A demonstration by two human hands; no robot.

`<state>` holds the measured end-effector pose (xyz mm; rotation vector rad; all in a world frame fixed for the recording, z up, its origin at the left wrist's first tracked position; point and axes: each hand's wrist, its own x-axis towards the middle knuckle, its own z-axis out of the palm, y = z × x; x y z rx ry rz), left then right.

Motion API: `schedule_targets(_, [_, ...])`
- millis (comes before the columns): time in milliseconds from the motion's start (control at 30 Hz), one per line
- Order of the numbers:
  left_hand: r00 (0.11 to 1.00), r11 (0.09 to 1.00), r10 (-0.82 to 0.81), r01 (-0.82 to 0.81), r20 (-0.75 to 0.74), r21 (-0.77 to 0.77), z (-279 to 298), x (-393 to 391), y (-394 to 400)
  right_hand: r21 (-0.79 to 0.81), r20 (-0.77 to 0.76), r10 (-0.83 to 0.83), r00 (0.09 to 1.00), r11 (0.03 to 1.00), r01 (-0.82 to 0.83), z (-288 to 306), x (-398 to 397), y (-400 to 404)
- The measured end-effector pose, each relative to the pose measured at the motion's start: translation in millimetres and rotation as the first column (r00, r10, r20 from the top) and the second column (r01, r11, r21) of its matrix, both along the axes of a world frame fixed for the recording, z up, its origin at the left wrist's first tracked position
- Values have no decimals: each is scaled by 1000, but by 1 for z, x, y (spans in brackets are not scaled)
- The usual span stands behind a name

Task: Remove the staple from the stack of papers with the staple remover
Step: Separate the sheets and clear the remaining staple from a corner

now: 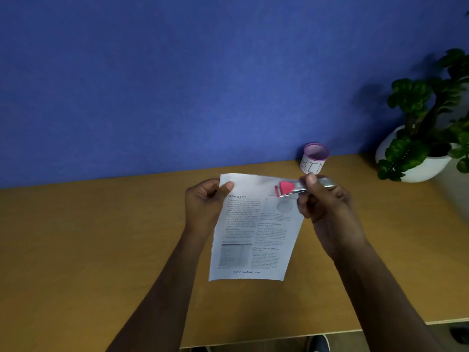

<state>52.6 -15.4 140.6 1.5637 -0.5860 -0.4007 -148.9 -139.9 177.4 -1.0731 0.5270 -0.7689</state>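
A stack of printed papers (250,232) is held up above the wooden table, tilted slightly. My left hand (204,207) grips its upper left corner, thumb on the front page. My right hand (326,201) holds a pink and silver staple remover (289,189), whose pink end lies over the upper right part of the top page. The staple itself is too small or hidden to see.
A small purple cup labelled "BIN" (314,158) stands at the back of the wooden table (101,237), against the blue wall. A green plant in a white pot (421,161) sits at the back right. The table's front edge runs near the bottom.
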Motion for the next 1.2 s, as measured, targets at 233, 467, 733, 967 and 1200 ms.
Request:
schedule_targets(233, [1000, 1000, -14, 14, -12, 8, 1, 0, 2, 71, 98, 178, 979, 980, -185, -8, 7, 7])
schedule_targets(467, [997, 998, -50, 49, -54, -25, 0, 1, 2, 56, 59, 352, 934, 933, -355, -6, 14, 12])
schedule_targets(733, [995, 999, -38, 38, -87, -5, 3, 1, 2, 20, 13, 317, 948, 948, -317, -8, 22, 16])
schedule_targets(967, [995, 999, -54, 54, -86, 2, 7, -1, 3, 21, -40, 411, 911, 912, -410, 3, 27, 8])
schedule_targets(1200, [991, 998, -64, 62, -114, -21, 8, -1, 1, 59, -218, 382, 898, 924, -378, 15, 39, -4])
